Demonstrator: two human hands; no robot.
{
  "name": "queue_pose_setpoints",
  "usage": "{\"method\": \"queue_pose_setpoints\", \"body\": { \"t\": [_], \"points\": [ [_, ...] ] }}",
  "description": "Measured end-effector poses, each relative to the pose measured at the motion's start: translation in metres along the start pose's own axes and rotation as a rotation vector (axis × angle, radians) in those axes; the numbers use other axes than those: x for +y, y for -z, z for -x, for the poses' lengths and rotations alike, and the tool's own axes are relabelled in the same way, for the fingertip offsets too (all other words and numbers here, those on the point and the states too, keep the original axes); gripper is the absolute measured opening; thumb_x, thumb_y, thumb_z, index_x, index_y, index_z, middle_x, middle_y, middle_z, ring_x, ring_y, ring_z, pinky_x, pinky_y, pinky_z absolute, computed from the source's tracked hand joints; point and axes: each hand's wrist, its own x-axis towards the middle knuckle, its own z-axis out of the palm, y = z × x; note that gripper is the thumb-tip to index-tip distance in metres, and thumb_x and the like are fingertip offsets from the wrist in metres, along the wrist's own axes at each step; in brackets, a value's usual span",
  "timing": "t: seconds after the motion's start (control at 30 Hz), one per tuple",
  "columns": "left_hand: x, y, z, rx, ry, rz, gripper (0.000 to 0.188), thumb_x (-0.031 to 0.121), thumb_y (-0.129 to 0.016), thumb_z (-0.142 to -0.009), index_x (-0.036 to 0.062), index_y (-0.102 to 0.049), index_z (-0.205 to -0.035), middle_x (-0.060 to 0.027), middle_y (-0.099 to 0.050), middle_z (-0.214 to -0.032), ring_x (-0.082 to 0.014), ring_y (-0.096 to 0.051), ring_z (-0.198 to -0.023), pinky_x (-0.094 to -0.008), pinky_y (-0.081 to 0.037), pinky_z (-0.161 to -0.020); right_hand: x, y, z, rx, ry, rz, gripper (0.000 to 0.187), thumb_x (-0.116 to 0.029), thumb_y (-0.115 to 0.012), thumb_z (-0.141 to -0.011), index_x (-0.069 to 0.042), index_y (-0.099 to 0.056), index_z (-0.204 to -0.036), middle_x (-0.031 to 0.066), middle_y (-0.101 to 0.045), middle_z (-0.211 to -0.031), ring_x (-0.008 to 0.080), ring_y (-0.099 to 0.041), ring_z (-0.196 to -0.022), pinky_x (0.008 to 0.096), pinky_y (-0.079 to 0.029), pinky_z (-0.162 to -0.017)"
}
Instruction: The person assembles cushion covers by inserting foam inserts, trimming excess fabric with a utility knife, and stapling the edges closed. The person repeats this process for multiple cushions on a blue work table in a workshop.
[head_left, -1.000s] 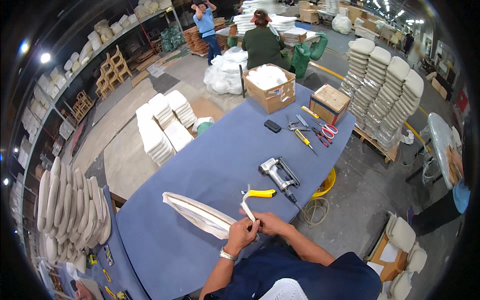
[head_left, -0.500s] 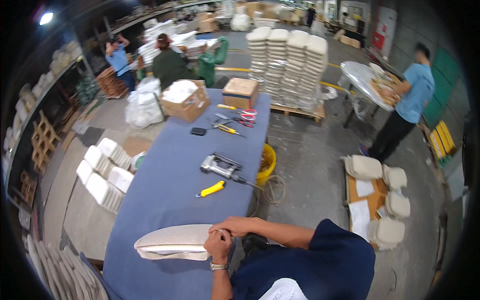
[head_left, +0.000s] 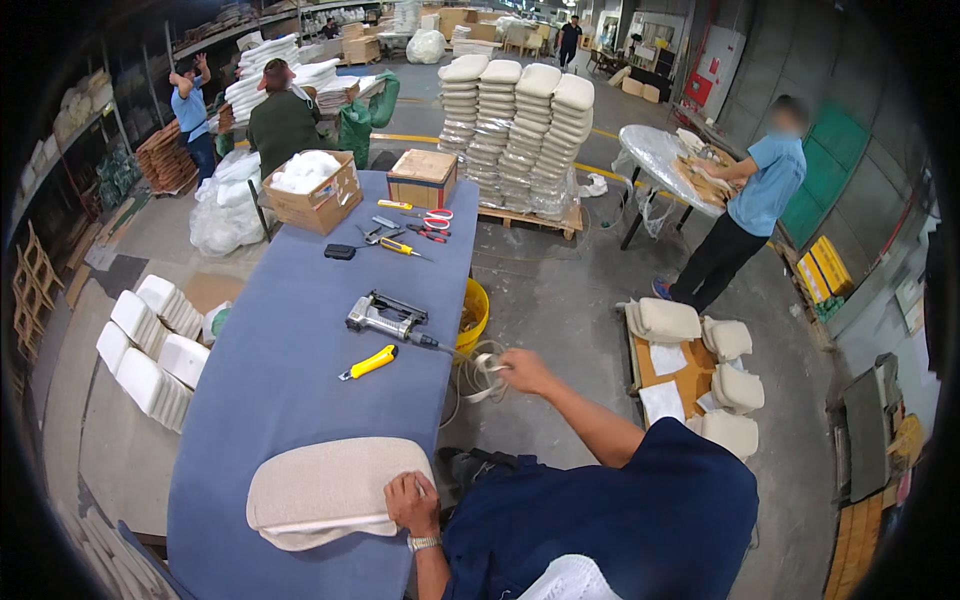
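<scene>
A beige fabric-covered seat cushion (head_left: pixel 335 485) lies on the blue-covered table just before me. My left hand (head_left: pixel 412 502) is closed on its right end, fingers curled over the edge. Beyond the table's right edge, my right hand (head_left: pixel 526 371) is closed on a thin pale strip (head_left: pixel 484 394), whose loose end dangles over the floor. Farther up the table, a yellow utility knife (head_left: pixel 370 362) lies near a silver staple gun (head_left: pixel 388 316), which has a hose attached.
Scissors (head_left: pixel 437 218), a yellow screwdriver (head_left: pixel 401 248) and a black box (head_left: pixel 339 252) lie farther up the table. Two cartons stand at its far end. A yellow bucket (head_left: pixel 474 315) is beside the table. Stacked cushions (head_left: pixel 520 135) stand beyond; a co-worker (head_left: pixel 765 190) stands at the right.
My right hand has left the cushion and swung out rightward with the pale strip. The cushion now lies flatter, its top showing, with my left hand still on it. The view has shifted.
</scene>
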Motion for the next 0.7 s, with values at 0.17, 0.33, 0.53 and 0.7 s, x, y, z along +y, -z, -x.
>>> {"method": "queue_pose_setpoints", "body": {
  "t": [0.17,0.33,0.53,0.7],
  "points": [
    [-0.03,-0.016,0.047,-0.052,0.201,-0.016,0.008,0.012,-0.068,-0.09,0.005,-0.068,-0.091,-0.0129,-0.065,-0.108,-0.035,-0.058,-0.109,-0.0501,-0.044,-0.095,0.074,0.016,0.04,0.04,-0.499,-0.075,0.022,-0.022,-0.064,-0.088,-0.008,-0.072,-0.104,0.0202,-0.072,-0.092,0.0382,-0.07,-0.088,0.049,-0.054,-0.08],
    [-0.018,-0.029,0.019,-0.043,0.286,-0.221,0.038,0.022,-0.061,-0.096,0.01,-0.065,-0.132,-0.0166,-0.055,-0.142,-0.0361,-0.049,-0.132,-0.0522,-0.035,-0.11,0.151,-0.014,0.1,-0.344,-0.785,-0.087,0.024,-0.022,-0.064,-0.091,0.0,-0.072,-0.098,0.0202,-0.074,-0.087,0.0297,-0.074,-0.069,0.0411,-0.059,-0.068],
    [-0.004,-0.032,0.01,-0.146,0.325,-0.46,0.045,0.027,-0.059,-0.098,0.0169,-0.061,-0.142,-0.0111,-0.05,-0.153,-0.0317,-0.047,-0.138,-0.0518,-0.031,-0.115,0.224,-0.038,0.184,-0.463,-1.311,-0.3,0.017,-0.016,-0.066,-0.095,0.0,-0.068,-0.102,0.0121,-0.071,-0.082,0.0253,-0.071,-0.058,0.0339,-0.057,-0.047],
    [0.003,-0.035,0.005,-0.186,0.378,-0.503,0.047,0.027,-0.059,-0.098,0.0175,-0.06,-0.143,-0.0109,-0.05,-0.154,-0.0318,-0.046,-0.139,-0.0524,-0.031,-0.114,0.319,-0.058,0.091,-0.415,-1.094,-0.371,0.022,-0.017,-0.066,-0.094,0.002,-0.066,-0.104,0.0127,-0.07,-0.088,0.0273,-0.07,-0.065,0.037,-0.06,-0.054]
  ]
}}
